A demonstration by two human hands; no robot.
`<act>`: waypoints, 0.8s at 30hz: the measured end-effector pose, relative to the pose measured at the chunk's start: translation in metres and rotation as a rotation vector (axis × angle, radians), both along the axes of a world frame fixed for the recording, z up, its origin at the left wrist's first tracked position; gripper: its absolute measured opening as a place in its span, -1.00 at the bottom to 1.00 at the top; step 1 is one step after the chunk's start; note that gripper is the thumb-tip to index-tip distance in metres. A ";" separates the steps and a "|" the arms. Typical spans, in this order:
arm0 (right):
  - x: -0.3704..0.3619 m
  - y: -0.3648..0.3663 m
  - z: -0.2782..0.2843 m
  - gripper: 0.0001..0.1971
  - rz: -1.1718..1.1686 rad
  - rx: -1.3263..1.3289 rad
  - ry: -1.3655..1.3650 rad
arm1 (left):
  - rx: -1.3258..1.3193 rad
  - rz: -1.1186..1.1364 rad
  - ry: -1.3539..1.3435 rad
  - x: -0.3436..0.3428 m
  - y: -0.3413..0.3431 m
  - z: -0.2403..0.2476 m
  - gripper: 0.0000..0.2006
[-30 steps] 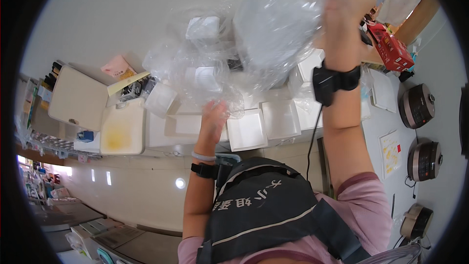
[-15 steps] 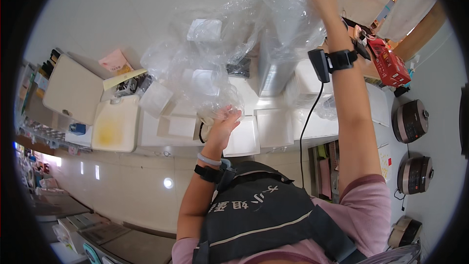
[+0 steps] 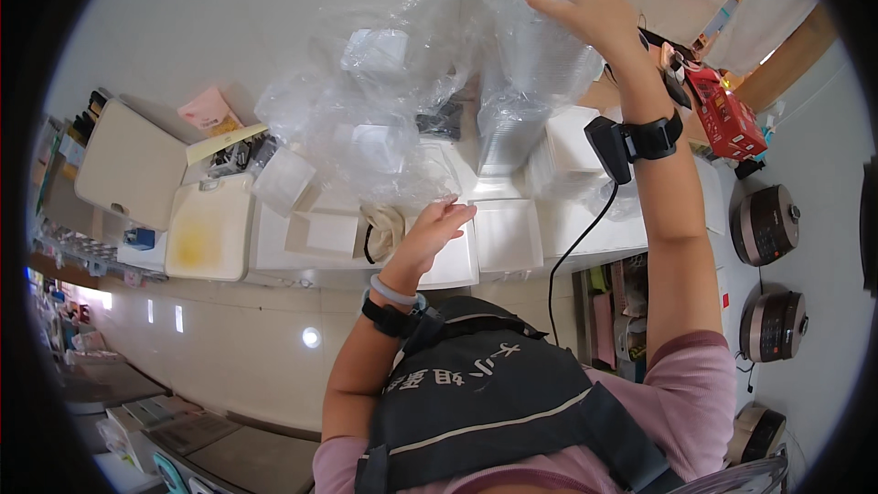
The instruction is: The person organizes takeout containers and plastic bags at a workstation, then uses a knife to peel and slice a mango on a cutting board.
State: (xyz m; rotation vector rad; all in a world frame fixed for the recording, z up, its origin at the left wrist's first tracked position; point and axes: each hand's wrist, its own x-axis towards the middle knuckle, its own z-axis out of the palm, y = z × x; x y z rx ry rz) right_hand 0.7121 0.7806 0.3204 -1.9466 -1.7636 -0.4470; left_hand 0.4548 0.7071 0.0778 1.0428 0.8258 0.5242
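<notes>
My right hand (image 3: pixel 593 16) is raised at the top of a tall stack of clear plastic containers (image 3: pixel 529 69) in thin plastic wrap. Its thumb and fingers are spread against the wrap; part of the fingertips is hidden. My left hand (image 3: pixel 437 236) hovers with fingers stretched out over a shallow white box (image 3: pixel 455 261), close to the lower edge of a crumpled clear plastic bag (image 3: pixel 357 123). White pieces show through this bag. A second white box (image 3: pixel 508 233) lies right of my left hand, and a cream cloth item (image 3: pixel 384 230) lies left of it.
A stack of white boxes (image 3: pixel 565 151) stands right of the containers. Two cutting boards, one yellow-stained (image 3: pixel 208 229), are at the left. A red box (image 3: pixel 727 114) and dark rice cookers (image 3: pixel 768 224) are at the right. A cable (image 3: pixel 581 252) hangs from my right wrist device.
My left hand has come away from the clear bag and moved slightly right. My right hand has shifted a little, with its thumb lower on the wrapped stack. The clear bag has sagged.
</notes>
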 end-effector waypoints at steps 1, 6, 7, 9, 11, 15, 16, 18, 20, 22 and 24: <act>-0.005 -0.001 0.001 -0.29 -0.086 -0.013 0.022 | 0.002 -0.004 0.007 0.001 0.000 0.001 -0.28; -0.023 -0.014 0.005 -0.49 0.015 0.120 0.088 | 0.030 -0.002 0.000 0.006 0.000 0.004 -0.33; -0.026 -0.013 0.001 -0.40 -0.080 0.092 0.026 | 0.054 -0.012 -0.002 0.010 0.003 0.006 -0.36; -0.041 -0.016 -0.007 -0.33 -0.129 0.024 -0.025 | 0.073 -0.025 -0.001 0.016 0.008 0.010 -0.39; -0.045 -0.021 -0.009 -0.26 -0.176 -0.046 -0.078 | 0.229 -0.082 0.057 0.024 0.013 0.018 -0.42; -0.017 -0.018 -0.012 -0.14 0.013 0.087 -0.001 | 0.449 -0.039 0.065 0.055 0.033 0.029 -0.21; -0.017 -0.016 -0.013 -0.13 0.104 0.218 -0.044 | 0.570 -0.018 0.062 0.061 0.042 0.032 -0.12; -0.021 -0.021 -0.012 -0.11 0.160 0.193 0.009 | 0.586 0.057 0.213 0.083 0.066 0.025 -0.04; -0.018 -0.029 -0.012 -0.09 0.200 0.172 0.054 | 0.605 0.118 0.353 0.108 0.075 0.025 0.04; -0.013 -0.034 -0.016 -0.06 0.244 0.251 0.016 | 0.633 0.114 0.415 0.127 0.081 0.023 -0.03; -0.008 -0.041 -0.017 -0.06 0.225 0.272 -0.001 | 0.603 0.160 0.412 0.146 0.099 0.003 0.05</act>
